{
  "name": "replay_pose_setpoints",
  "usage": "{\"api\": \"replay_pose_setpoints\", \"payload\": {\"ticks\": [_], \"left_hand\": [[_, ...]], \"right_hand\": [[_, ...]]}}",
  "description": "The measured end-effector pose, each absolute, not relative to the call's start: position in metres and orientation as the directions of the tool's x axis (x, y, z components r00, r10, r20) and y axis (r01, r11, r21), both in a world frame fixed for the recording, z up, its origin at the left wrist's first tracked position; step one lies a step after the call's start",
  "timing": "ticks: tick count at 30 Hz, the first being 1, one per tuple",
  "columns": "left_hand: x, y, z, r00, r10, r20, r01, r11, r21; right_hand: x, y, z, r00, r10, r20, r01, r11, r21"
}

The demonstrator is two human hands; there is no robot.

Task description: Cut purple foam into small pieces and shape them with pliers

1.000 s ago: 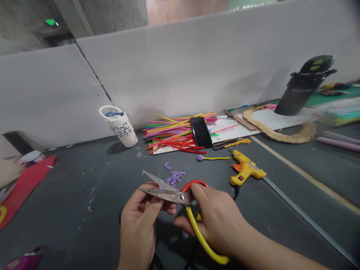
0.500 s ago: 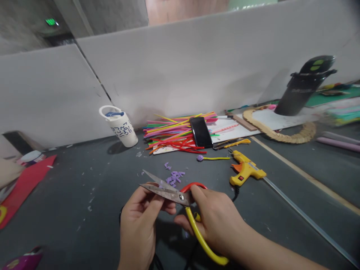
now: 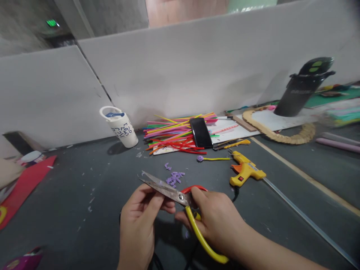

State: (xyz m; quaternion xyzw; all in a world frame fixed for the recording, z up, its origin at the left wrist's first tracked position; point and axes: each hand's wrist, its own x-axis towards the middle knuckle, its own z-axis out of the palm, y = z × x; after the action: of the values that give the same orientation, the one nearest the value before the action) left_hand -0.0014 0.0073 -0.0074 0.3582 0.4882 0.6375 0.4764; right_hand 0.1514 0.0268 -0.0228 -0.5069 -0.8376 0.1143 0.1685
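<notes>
My right hand [image 3: 216,213] is wrapped round the red and yellow handles of a pair of scissors [image 3: 165,189], whose blades point left and are nearly closed. Close under the blades, the fingers of my left hand [image 3: 143,217] are pinched together; what they hold is hidden behind the blades and fingertips. Just beyond the scissors lie several small purple pieces [image 3: 174,178] on the dark table [image 3: 70,195]. A yellow stem with a purple ball [image 3: 200,158] at its end rests farther back.
Behind are a white cup [image 3: 123,131], colourful sticks [image 3: 168,131] and a black phone [image 3: 201,132]. A yellow glue gun [image 3: 246,170] lies to the right, with a black tumbler [image 3: 298,92] farther back. Red sheet [image 3: 28,187] is at the left.
The scissor blades have come together from a wider spread, with my right hand still round the handles. My left hand has barely moved.
</notes>
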Motion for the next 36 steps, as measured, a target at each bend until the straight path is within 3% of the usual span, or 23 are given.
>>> {"api": "replay_pose_setpoints", "payload": {"ticks": [5,21,36], "left_hand": [[-0.0034,0.0075,-0.008,-0.268,0.963,0.021,-0.225,-0.084,0.971],[-0.0029,0.0054,-0.0072,-0.285,0.956,0.076,-0.056,-0.096,0.994],[-0.0004,0.0046,-0.0022,-0.299,0.951,0.076,-0.006,-0.082,0.997]], "right_hand": [[0.1537,0.0302,-0.016,-0.451,0.889,0.075,0.768,0.43,-0.475],[0.1527,0.0286,-0.0164,-0.444,0.894,0.063,0.792,0.425,-0.438],[0.1518,0.029,-0.0157,-0.448,0.893,0.035,0.816,0.425,-0.391]]}}
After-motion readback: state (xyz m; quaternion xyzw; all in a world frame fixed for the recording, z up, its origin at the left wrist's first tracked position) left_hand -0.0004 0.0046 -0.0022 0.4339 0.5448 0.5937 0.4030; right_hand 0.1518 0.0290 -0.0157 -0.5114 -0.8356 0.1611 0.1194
